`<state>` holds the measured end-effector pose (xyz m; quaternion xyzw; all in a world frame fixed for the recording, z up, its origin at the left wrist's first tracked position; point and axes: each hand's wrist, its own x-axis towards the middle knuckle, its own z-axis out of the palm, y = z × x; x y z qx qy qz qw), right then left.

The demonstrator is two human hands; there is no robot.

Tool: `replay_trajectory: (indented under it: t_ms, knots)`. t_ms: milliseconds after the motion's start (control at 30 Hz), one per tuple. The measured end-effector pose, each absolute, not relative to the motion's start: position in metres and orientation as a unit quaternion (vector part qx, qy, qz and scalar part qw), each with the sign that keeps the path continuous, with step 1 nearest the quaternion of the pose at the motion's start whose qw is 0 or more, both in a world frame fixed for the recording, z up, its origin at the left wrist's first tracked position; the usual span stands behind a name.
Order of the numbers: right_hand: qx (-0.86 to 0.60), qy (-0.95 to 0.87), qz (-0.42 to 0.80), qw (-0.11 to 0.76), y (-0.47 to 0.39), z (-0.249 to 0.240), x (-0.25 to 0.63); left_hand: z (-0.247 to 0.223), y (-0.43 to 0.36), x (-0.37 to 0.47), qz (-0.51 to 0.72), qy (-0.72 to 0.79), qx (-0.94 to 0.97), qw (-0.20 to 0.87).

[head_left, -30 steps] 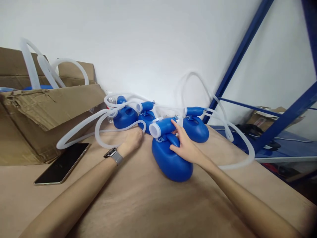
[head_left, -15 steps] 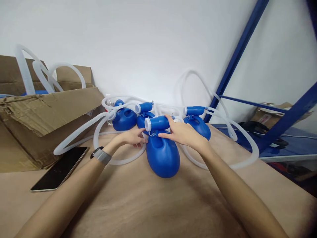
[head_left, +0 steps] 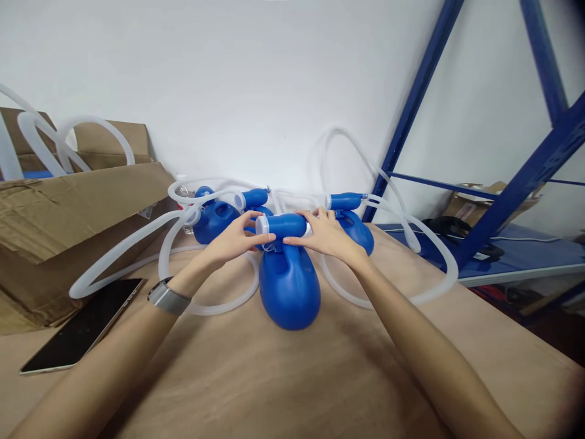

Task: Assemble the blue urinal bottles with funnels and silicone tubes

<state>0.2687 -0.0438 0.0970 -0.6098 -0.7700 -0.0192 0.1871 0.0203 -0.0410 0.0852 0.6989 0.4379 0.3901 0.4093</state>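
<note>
A blue plastic bottle (head_left: 290, 292) rests on the wooden table (head_left: 256, 378), a blue tube-shaped piece (head_left: 287, 225) lying across its top. At that piece's left end is a white cap (head_left: 262, 225); my left hand (head_left: 235, 236) grips this end, thumb below and fingers above. My right hand (head_left: 326, 233) is closed round the right end, its thumb along the underside. Behind stand more blue bottles, one at the left (head_left: 214, 222) and one at the right (head_left: 359, 231), with clear hoses (head_left: 223, 308) looping around them.
An open cardboard box (head_left: 91, 201) holding hoses stands at the left, with a phone (head_left: 82, 326) lying in front of it. A blue metal rack (head_left: 418, 97) with a shelf (head_left: 516, 259) is at the right. The white wall (head_left: 256, 91) rises behind.
My left hand has moved up from beside the bottle's neck onto the capped end of the blue piece. The right fingers have shifted at its other end. The view has swung slightly right.
</note>
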Motion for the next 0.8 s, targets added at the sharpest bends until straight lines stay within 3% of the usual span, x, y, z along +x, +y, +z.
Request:
replay_trajectory:
  t_ms: [233,467,800]
  knots:
    - [-0.551,-0.814,-0.003,0.184,-0.056,0.116,0.276,0.075,-0.038,0.024,0.373,0.396,0.740,0.395]
    - [-0.510,-0.847,0.017,0.149,-0.070,0.133,0.286,0.099,-0.048,0.008,0.345,0.374,0.802,0.314]
    - [-0.463,-0.856,-0.161,0.166,-0.066,0.107,0.244,0.086,-0.050,0.027,0.419,0.365,0.768,0.319]
